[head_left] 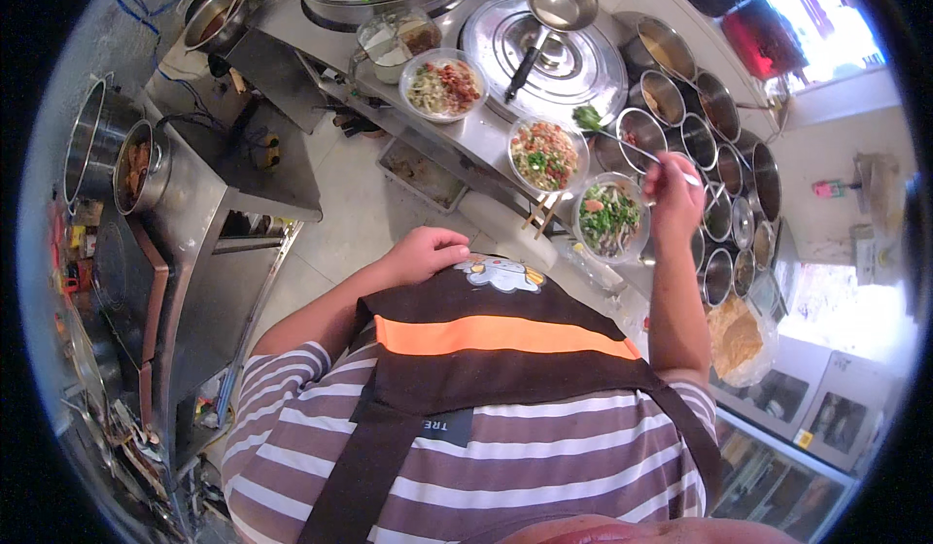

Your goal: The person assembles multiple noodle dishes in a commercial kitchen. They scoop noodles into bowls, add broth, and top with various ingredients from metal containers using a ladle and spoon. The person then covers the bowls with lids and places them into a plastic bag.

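My right hand is closed round the handle of a metal spoon. Chopped greens sit at the spoon's far end, above the counter by the large lid. Just left of that hand stands a clear bowl of noodles with greens. Beyond it is a second bowl with diced red and green toppings, and farther left a third bowl with red and pale toppings. My left hand lies against the dark apron, fingers loosely extended, holding nothing.
Several metal pots of ingredients crowd the right side. A ladle lies across the large round lid. Wooden chopsticks jut over the counter's front edge. A steel cabinet stands left; a plastic bag lies right.
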### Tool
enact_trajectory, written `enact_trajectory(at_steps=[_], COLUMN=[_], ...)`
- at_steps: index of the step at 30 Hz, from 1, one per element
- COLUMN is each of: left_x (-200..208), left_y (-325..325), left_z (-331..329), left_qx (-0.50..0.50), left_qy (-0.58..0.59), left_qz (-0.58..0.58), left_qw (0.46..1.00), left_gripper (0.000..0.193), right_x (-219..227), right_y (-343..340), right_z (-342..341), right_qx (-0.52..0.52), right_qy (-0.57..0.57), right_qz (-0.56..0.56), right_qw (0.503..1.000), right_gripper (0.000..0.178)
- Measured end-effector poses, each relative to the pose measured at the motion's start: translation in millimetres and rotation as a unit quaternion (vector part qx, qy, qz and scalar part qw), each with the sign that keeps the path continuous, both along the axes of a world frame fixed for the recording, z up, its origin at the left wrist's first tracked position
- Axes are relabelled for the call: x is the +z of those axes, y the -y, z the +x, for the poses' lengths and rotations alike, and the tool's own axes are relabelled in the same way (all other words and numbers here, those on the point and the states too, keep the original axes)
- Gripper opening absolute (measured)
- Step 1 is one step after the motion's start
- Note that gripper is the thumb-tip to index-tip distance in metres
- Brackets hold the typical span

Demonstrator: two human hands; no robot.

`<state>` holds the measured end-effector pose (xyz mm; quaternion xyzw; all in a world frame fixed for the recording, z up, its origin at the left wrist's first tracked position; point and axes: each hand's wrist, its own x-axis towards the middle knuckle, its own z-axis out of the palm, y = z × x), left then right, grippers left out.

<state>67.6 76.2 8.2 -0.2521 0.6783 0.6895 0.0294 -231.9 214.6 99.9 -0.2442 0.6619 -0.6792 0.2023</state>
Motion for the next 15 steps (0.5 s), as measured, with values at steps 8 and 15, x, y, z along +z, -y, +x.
enact_trajectory(at_steps=[8,15], left_x=[-11.6,-19.9], left_y=[27.9,39.4], left_z=[52.0,58.2], left_qx=[0.080,0.059], left_qy=[-0.011,0.000], left_qz=[0.013,0.024], left_qw=[0.997,0.998], left_gripper=[0.032,0.032], right_x=[-39.9,-39.9], right_y=[141.1,141.8], right_z=[65.8,65.4], right_qx=[0.239,0.140], right_qy=[-0.295,-0.040], right_qz=[0.070,0.074], right_qw=[0.922,0.987], right_gripper=[0.012,0.015])
